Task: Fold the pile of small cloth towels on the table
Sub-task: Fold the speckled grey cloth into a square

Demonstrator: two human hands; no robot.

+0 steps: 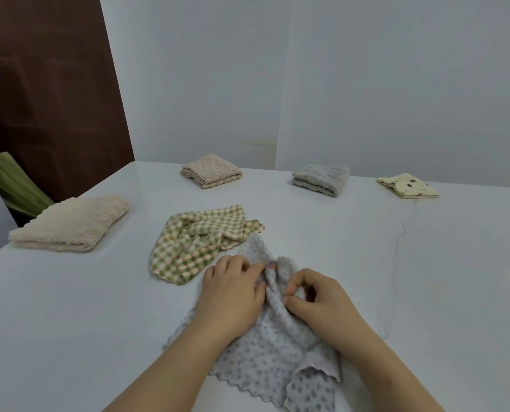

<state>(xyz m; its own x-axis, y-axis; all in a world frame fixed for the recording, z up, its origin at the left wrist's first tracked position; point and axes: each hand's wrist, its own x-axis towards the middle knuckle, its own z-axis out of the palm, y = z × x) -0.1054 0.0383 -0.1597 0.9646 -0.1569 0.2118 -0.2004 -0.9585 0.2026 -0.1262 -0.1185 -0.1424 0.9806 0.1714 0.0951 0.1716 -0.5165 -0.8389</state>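
A grey dotted towel [265, 355] lies crumpled on the white table [69, 322] right in front of me. My left hand [233, 292] pinches a raised ridge of it near the middle. My right hand [316, 298] grips the same ridge from the right side. Just beyond, a green checked towel [197, 245] lies unfolded and rumpled, touching the grey one's far corner. Folded towels sit further off: a beige fluffy towel [72, 224] at left, a tan towel [210, 171], a grey folded towel [322, 179] and a yellow spotted towel [408, 185] along the back.
The table's far edge meets a white wall. At the left stand a dark brown panel [49, 84] and a green-striped object [13, 182] beyond the table's left edge.
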